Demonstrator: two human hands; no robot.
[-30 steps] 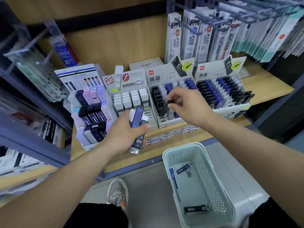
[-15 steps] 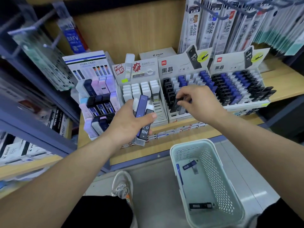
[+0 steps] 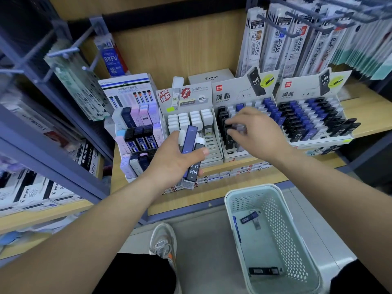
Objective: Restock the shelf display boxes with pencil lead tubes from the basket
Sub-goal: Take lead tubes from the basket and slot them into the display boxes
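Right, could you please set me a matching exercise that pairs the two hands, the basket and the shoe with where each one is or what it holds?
Things:
1. left hand
2. right hand
3. basket
4. shoe

Places or states:
A. on the floor, with a few loose tubes lying in it
B. over the display box of black and blue tubes
C. holding a bundle of tubes
D. on the floor, beside the basket

Pairs: 1-C, 2-B, 3-A, 4-D.
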